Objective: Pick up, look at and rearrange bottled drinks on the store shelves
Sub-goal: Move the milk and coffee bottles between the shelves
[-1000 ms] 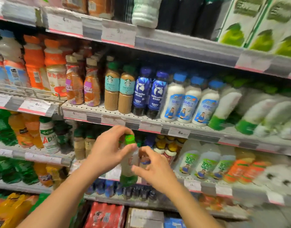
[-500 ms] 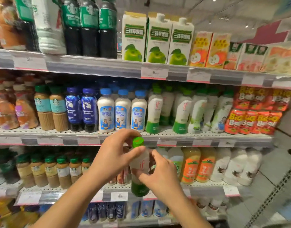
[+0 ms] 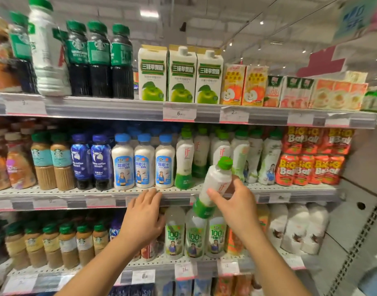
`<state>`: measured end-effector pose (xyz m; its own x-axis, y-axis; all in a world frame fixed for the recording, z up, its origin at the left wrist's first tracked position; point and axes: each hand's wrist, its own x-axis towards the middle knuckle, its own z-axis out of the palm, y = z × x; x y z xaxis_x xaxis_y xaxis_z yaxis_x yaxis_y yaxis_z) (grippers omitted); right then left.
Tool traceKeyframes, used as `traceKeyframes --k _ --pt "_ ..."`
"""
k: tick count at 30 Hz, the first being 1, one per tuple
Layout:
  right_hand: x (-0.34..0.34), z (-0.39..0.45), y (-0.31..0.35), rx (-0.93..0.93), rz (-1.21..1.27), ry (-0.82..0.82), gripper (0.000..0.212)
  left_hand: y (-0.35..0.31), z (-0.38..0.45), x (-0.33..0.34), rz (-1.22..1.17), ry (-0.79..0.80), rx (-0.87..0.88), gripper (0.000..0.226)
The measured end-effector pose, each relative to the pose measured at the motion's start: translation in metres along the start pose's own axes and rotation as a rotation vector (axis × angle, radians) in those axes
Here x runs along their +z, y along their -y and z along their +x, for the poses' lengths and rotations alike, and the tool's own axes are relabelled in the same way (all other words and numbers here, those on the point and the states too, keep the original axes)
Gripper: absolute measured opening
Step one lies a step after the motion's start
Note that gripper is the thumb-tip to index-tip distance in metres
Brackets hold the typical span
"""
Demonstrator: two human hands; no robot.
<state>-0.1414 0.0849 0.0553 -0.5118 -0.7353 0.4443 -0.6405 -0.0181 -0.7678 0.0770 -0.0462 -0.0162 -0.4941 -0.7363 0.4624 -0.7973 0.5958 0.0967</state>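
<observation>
My right hand [image 3: 236, 207] grips a white bottle with a green cap and green base [image 3: 215, 185], tilted with its cap up and to the right, in front of the middle shelf's edge [image 3: 98, 194]. Matching white and green bottles [image 3: 184, 162] stand in a row on that shelf just behind it. My left hand [image 3: 144, 216] is off the bottle, fingers relaxed, its fingertips near the shelf edge below the blue-capped milk bottles [image 3: 144, 162]. It holds nothing.
Dark coffee bottles [image 3: 99, 60] and green apple cartons [image 3: 182, 75] fill the top shelf. Red snack packs [image 3: 311, 157] sit at the middle shelf's right end. Below are clear "100" bottles [image 3: 193, 233] and brown coffee bottles [image 3: 52, 242]. The cooler's side wall [image 3: 362, 189] stands at right.
My left hand let go of the bottle and dropped to the left. My right hand carried the bottle up and right, tilting it toward the matching row. The view moved up and right.
</observation>
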Motion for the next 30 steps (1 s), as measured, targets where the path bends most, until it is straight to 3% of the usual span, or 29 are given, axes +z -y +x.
traceKeyframes --k 11,16,23,30 --pt "0.004 0.058 0.024 -0.008 0.006 -0.154 0.036 0.014 0.004 0.016 0.009 0.019 -0.013 0.063" --pt "0.015 0.073 0.033 0.000 -0.051 -0.112 0.035 0.016 0.004 0.015 0.014 0.035 -0.009 0.066" --pt "0.037 0.089 0.034 0.032 -0.183 -0.063 0.051 0.014 0.005 0.011 0.018 0.004 -0.005 0.065" --pt "0.047 0.095 0.032 0.052 -0.239 -0.049 0.048 0.013 0.005 0.015 0.026 -0.019 -0.009 0.068"
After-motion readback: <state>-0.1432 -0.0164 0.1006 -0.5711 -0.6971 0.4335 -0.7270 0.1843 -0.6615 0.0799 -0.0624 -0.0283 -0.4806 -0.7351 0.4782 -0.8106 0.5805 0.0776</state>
